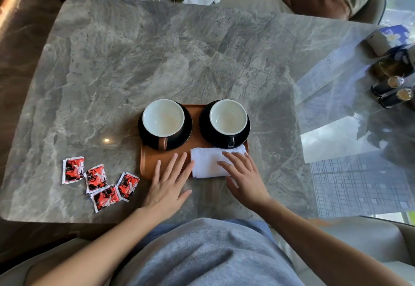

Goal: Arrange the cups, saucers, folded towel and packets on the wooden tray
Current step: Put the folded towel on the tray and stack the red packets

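Mostly the risk sits with the folded towel point(210, 162): it lies at the near right corner of the wooden tray point(166, 160), its near edge seemingly hanging a little past the tray's near rim, though the right hand point(243, 177) covers that spot and I cannot be sure. A push from those flat fingers could slide it off onto the tabletop point(157, 56) or undo the fold. Its far edge also lies against the right saucer point(224, 137), so shoving it away could nudge that saucer and rattle the right cup point(228, 116). Both saucers already overhang the tray's far corners, the left saucer point(165, 138) past the left rim, which leaves little room for error.

Both hands are open, gripping nothing. The right one rests palm down on the towel; the left hand point(167, 181) lies spread on the bare tray floor just beside the towel's left edge.

The towel is white, a neat soft rectangle. The left cup point(163, 117) and its twin are black outside, pale and empty inside, handles toward the near edge. Four red packets point(101, 180) are still off the tray, scattered near the tabletop's near left corner, two overlapping.
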The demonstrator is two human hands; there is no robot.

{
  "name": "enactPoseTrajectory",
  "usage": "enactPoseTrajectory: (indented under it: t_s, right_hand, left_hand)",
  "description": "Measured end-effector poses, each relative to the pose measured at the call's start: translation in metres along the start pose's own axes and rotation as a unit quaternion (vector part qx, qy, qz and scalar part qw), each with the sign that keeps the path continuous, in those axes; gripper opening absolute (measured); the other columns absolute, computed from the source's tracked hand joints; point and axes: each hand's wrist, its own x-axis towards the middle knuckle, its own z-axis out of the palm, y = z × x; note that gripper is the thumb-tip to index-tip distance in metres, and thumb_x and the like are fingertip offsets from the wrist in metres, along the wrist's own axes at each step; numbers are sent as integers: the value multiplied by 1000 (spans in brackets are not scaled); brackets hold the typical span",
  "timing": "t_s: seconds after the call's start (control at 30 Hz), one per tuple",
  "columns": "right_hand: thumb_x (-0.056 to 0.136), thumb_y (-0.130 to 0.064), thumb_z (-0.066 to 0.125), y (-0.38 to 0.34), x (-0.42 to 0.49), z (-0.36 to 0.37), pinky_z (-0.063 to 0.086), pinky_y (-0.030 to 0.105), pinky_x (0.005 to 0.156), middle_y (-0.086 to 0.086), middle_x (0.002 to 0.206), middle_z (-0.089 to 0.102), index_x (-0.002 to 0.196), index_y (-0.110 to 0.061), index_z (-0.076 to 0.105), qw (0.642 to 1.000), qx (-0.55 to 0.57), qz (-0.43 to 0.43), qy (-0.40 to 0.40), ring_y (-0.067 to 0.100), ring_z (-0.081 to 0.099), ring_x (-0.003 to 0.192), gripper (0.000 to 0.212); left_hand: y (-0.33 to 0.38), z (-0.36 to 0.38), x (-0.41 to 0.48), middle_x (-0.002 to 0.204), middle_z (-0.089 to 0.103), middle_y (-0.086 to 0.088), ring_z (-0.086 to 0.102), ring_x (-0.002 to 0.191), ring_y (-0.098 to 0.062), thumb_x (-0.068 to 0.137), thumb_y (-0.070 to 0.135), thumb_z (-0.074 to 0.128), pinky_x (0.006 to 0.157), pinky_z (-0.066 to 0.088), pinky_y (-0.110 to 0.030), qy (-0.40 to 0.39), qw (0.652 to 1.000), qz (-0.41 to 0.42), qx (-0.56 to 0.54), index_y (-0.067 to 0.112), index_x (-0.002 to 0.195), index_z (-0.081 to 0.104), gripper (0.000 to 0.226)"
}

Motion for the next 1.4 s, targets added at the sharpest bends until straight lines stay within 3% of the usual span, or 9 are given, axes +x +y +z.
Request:
enactPoseTrajectory:
  t_s: [0.27,0.37,0.47,0.6,0.83,1.07,1.2,1.33,1.4]
  right_hand:
    - [87,-22,54,-51,35,15,18,48,118,6,154,32,141,-20,41,985,-14,-133,-105,29,28,142,56]
    - [86,-27,59,-79,50,29,25,50,115,9,151,37,138,-16,46,973,-28,-197,-114,30,33,140,55]
    - [87,-30,57,-108,66,45,19,47,118,6,152,36,142,-15,40,964,-25,-229,-135,27,30,141,60]
    - [86,-33,56,-143,90,60,9,42,119,4,151,36,146,-17,31,962,-19,-222,-160,24,25,142,66]
    - [85,-41,56,-180,121,78,14,51,115,3,135,45,143,-20,32,970,-58,-170,-163,26,36,129,66]
    - [80,-38,67,-191,133,79,14,50,115,2,122,53,135,-22,38,974,-44,-129,-180,25,43,118,65]
    - [79,-36,69,-192,136,80,16,48,114,4,114,57,118,-16,48,972,-58,-131,-186,26,47,111,48]
    - [76,-34,73,-194,138,80,23,46,109,2,112,52,113,-19,45,975,-34,-104,-195,24,45,108,48]
    - [80,-33,68,-193,139,78,24,45,106,-1,111,52,109,-22,48,977,-11,-86,-195,22,45,107,37]
  left_hand:
    - [-38,3,-42,158,-5,-3,-7,145,-27,88,51,45,114,-1,-55,-4,996,-80,-30,25,148,-1,80]
    - [-55,3,-62,158,14,-6,11,145,-28,82,48,58,113,11,-57,5,991,-131,-25,21,148,15,83]
    - [-74,5,-82,152,34,-6,31,140,-27,73,38,71,109,22,-58,16,981,-190,-21,18,143,36,80]
    - [-95,11,-105,140,50,-5,44,127,-27,69,28,74,105,30,-59,40,965,-259,-23,18,132,51,68]
    - [-111,9,-117,117,59,0,56,103,-27,74,27,71,88,43,-48,66,952,-296,-49,21,124,56,53]
    - [-116,2,-112,117,53,-4,53,108,-26,78,23,69,90,39,-39,64,928,-324,-174,18,120,52,46]
    - [-119,3,-110,119,53,-7,56,105,-22,78,11,69,75,33,-21,105,910,-303,-262,9,110,53,35]
    - [-118,9,-113,99,63,-1,60,91,-17,85,10,61,75,39,-23,150,858,-343,-352,9,106,55,23]
    - [-116,8,-113,86,65,2,59,81,-16,90,8,54,71,42,-22,159,777,-383,-475,9,104,50,15]
